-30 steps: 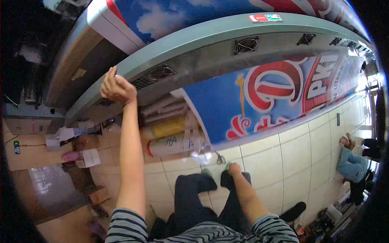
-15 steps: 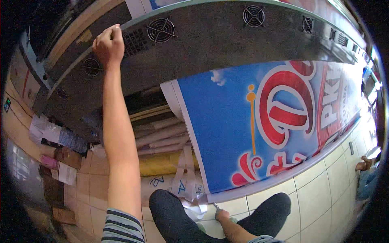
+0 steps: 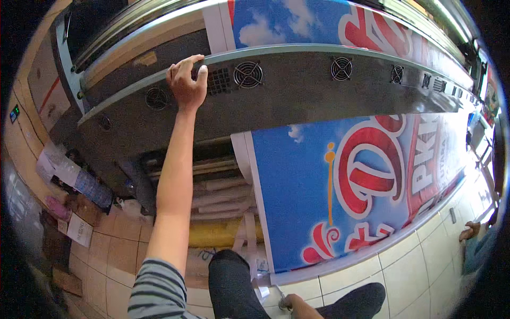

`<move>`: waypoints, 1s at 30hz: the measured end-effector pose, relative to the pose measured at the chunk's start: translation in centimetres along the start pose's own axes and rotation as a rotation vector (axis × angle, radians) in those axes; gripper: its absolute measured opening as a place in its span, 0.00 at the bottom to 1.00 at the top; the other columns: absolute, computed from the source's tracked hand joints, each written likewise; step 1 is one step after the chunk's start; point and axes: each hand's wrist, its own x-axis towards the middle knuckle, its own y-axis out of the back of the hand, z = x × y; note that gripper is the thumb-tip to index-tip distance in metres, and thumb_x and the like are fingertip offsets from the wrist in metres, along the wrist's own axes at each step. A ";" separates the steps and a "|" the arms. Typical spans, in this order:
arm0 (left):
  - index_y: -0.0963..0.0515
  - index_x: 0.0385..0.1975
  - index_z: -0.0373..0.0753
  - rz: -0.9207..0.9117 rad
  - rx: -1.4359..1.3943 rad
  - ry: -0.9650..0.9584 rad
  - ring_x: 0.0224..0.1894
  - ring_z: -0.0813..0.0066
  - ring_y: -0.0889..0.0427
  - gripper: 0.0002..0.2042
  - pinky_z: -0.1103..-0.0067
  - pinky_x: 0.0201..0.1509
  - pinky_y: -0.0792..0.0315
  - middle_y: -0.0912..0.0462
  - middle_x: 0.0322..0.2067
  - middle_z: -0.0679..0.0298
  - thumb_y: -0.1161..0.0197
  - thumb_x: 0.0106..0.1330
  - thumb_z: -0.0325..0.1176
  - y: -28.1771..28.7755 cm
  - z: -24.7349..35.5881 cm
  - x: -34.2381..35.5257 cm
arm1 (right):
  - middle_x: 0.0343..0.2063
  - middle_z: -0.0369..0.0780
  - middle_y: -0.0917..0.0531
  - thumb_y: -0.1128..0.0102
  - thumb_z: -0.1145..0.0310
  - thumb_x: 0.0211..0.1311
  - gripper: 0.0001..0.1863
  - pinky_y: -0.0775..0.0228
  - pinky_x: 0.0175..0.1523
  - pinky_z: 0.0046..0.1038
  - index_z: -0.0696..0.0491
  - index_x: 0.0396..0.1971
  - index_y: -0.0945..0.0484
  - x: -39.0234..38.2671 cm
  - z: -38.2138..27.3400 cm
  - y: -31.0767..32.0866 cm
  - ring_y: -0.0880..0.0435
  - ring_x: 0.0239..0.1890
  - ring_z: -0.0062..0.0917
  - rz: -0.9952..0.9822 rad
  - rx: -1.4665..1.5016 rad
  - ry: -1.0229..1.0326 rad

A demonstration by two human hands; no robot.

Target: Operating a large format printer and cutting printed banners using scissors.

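Observation:
My left hand reaches up to the metal edge of a long dark printer panel. Its fingers are bent and apart, resting at the edge, with the thumb held away from them and nothing in its grasp. Beside it is a square vent grille. A large printed banner, blue with red lettering, hangs below the panel down to the floor. Low by its bottom left corner, my right hand is closed around a slim metal tool; the fingers hide most of it, so its kind is unclear.
Several round fan guards line the panel. Wrapped rolls and a yellow roll lie beneath the machine. Boxes and a white paper stand at left on the tiled floor. Another person's hand shows at far right.
The view has shifted, so the panel sits lower and more of the upper banner shows. My left hand stays beside the grille, its thumb now spread from the fingers. My right hand remains low.

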 end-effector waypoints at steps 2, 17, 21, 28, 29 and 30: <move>0.18 0.42 0.45 -0.004 -0.166 0.045 0.48 0.64 0.19 0.10 0.63 0.65 0.37 0.15 0.41 0.63 0.43 0.66 0.36 1.7 0.0 -1.9 | 0.28 0.39 0.15 0.36 0.48 0.56 0.23 0.26 0.40 0.38 0.56 0.32 0.14 -0.7 1.7 2.3 0.18 0.32 0.31 -0.202 -0.095 0.180; 0.26 0.52 0.34 -0.783 -0.528 1.267 0.50 0.54 0.17 0.27 0.63 0.54 0.25 0.17 0.48 0.48 0.32 0.62 0.51 -1.6 7.2 -42.7 | 0.34 0.45 0.14 0.31 0.62 0.57 0.20 0.21 0.42 0.34 0.56 0.46 0.21 -29.3 -2.9 19.7 0.13 0.36 0.30 0.717 0.409 0.549; 0.24 0.49 0.34 -0.718 -0.350 1.256 0.45 0.55 0.15 0.28 0.65 0.48 0.23 0.15 0.41 0.47 0.36 0.65 0.55 3.4 10.3 -42.5 | 0.31 0.34 0.18 0.30 0.74 0.54 0.20 0.25 0.40 0.24 0.58 0.48 0.24 -27.5 -4.4 20.8 0.20 0.33 0.19 1.160 0.438 0.487; 0.20 0.33 0.37 -0.691 -0.746 1.300 0.33 0.78 0.24 0.15 0.74 0.40 0.28 0.18 0.28 0.64 0.37 0.70 0.45 11.8 16.1 -44.0 | 0.36 0.35 0.15 0.32 0.70 0.61 0.20 0.25 0.41 0.22 0.59 0.52 0.23 -26.4 -10.2 22.4 0.18 0.35 0.17 0.815 0.849 0.827; 0.20 0.33 0.37 -0.665 -0.776 1.300 0.33 0.78 0.24 0.15 0.74 0.40 0.28 0.18 0.28 0.64 0.37 0.70 0.45 13.0 17.0 -44.3 | 0.35 0.35 0.16 0.32 0.69 0.61 0.20 0.27 0.41 0.21 0.59 0.52 0.24 -26.6 -11.2 22.6 0.19 0.35 0.16 0.778 0.864 0.876; 0.20 0.33 0.36 -0.569 -0.746 1.265 0.29 0.77 0.25 0.15 0.74 0.35 0.29 0.19 0.25 0.65 0.37 0.70 0.45 14.0 17.7 -44.3 | 0.35 0.35 0.17 0.31 0.67 0.61 0.21 0.29 0.40 0.19 0.60 0.51 0.24 -26.8 -12.2 22.9 0.19 0.36 0.16 0.733 0.899 0.911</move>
